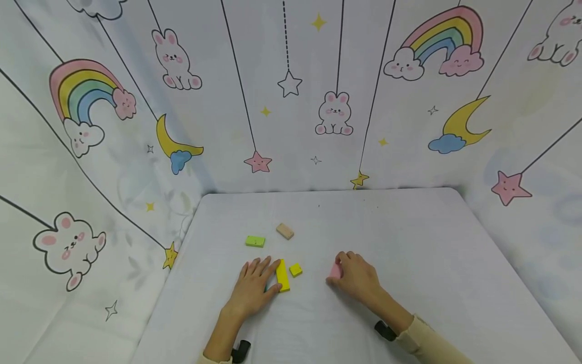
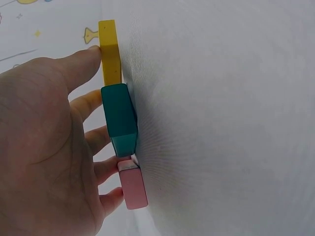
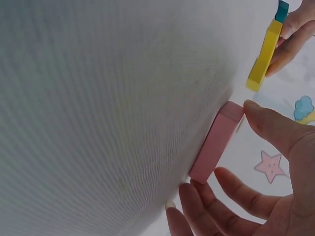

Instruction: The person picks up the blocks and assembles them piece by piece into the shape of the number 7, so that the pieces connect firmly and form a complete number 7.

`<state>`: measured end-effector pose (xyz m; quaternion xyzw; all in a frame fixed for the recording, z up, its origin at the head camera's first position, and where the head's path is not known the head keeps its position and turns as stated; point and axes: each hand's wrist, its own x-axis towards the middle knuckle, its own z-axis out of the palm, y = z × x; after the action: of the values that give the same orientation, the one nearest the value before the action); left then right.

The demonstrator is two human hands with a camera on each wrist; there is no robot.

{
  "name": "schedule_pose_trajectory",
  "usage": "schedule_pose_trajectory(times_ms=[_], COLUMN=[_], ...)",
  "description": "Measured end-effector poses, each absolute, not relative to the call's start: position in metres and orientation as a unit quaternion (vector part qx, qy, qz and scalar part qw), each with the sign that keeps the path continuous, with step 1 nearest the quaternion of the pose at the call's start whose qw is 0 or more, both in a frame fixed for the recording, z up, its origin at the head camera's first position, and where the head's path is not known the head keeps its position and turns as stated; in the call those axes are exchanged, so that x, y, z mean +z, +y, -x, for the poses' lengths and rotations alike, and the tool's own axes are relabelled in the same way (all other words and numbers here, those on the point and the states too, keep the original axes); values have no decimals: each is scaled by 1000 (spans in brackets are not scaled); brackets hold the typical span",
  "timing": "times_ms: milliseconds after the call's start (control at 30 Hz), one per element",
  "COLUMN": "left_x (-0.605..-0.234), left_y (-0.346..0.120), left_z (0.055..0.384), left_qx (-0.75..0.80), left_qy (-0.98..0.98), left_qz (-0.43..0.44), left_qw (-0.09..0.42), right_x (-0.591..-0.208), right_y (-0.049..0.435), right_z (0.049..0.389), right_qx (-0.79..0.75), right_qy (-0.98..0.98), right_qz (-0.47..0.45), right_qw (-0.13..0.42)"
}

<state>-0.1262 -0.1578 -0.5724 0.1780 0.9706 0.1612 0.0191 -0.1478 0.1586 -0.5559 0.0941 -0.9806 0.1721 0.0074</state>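
My right hand (image 1: pixel 356 278) pinches a pink, oblong, probably light wooden block (image 3: pixel 215 143) by its ends, left hand (image 1: pixel 251 289) spread, nine o'clock!

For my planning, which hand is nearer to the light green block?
Left: in the head view, the left hand is just below the light green block, the right hand farther right.

Soft, even brightness as we look from the head, a faint shadow beside the right hand (image 1: pixel 356 278) on the white cloth (image 1: pixel 409 227), dimmer, greyer wrist views, the left hand (image 2: pixel 54 142) shaded, fine lines striping the cloth that darkens leftward in the right one.
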Motion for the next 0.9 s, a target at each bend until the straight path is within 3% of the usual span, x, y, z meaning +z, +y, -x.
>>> schedule_pose_trajectory(times_ms=[900], left_x=[-569], left_y=[-157], left_z=[125], left_qx=[158], left_qy=[970], left_qz=[-184], left_qw=[10], right_x=[-557], right_y=[155], right_z=[129], right_qx=[182], right_qy=[-976], right_qz=[-116], right_qw=[4])
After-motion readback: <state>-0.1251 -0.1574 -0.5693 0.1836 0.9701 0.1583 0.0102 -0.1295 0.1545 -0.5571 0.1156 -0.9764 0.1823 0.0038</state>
